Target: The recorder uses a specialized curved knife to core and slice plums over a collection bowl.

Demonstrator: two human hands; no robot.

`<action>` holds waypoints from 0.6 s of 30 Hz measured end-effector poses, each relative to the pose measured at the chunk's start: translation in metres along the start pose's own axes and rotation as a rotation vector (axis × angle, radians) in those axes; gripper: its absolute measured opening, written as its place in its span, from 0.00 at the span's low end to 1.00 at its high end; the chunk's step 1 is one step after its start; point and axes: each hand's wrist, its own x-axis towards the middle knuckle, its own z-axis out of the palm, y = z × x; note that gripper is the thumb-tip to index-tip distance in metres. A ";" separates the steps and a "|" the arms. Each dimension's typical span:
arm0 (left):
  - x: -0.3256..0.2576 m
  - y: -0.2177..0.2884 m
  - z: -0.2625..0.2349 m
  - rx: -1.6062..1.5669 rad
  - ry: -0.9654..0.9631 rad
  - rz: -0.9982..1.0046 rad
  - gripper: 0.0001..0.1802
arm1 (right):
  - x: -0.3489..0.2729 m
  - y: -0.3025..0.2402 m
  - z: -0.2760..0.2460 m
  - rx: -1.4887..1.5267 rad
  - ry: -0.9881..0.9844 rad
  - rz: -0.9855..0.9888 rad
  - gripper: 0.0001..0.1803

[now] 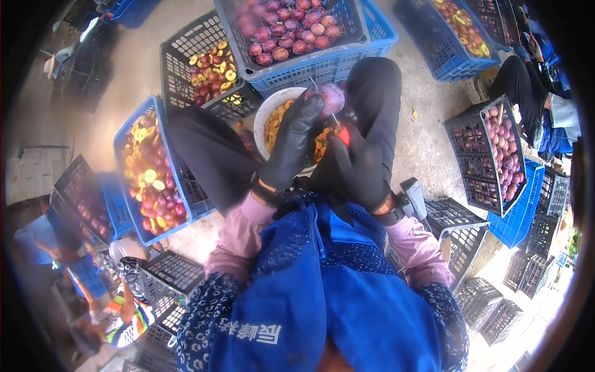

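Both my hands wear black gloves and meet between my knees. My left hand (290,139) is closed round a purple-red plum (332,99). Closed on the red handle of a knife (343,134), my right hand (356,170) sits just below and right of the fruit. The thin blade runs up across the plum; how deep it goes in, I cannot tell. Beneath my hands stands a white bucket (258,127) with small orange-brown pieces in it, partly hidden by my gloves.
Ahead, a dark crate of whole plums (365,28) rests on a blue crate (378,43). Cut plums fill a black crate (167,77) and a blue crate (124,177) at left, and another blue crate (434,59) far right. A tilted black crate (474,164) holds plums. People work at both sides.
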 end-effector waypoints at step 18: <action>-0.014 0.011 0.009 0.031 0.021 -0.027 0.21 | 0.001 -0.007 -0.019 0.047 -0.110 -0.021 0.11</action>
